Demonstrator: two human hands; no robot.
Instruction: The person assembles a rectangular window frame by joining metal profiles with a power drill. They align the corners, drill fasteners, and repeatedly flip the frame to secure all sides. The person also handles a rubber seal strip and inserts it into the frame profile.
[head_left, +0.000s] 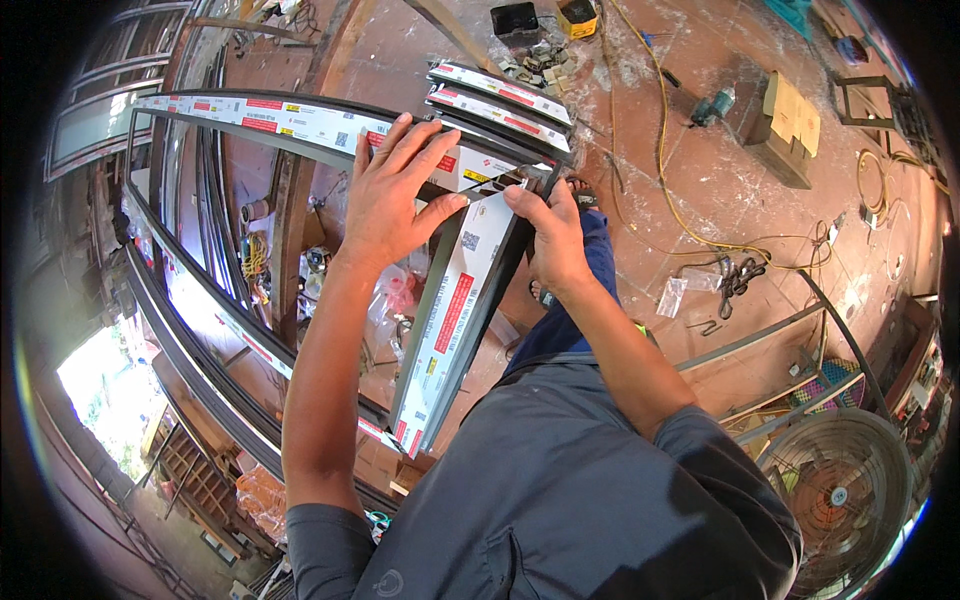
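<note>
A large metal window frame (455, 300), dark with white printed protective film, stands in front of me. Its far bar (300, 122) meets the right bar in a corner under my hands. Across the far bar, just left of that corner, lies my left hand (400, 195), palm down with fingers stretched out. My right hand (552, 235) is closed round the corner, its thumb on the joint and its other fingers partly hidden on the outer side. A small gap with something metallic shows at the joint (522, 184); the detail is too small to make out.
Film-covered profiles (500, 108) lie just beyond the corner. On the red floor are a cardboard box (785, 130), a teal power tool (713, 105), a yellow hose (664, 150) and a coiled black cable (740, 275). A large fan (838, 497) stands at lower right.
</note>
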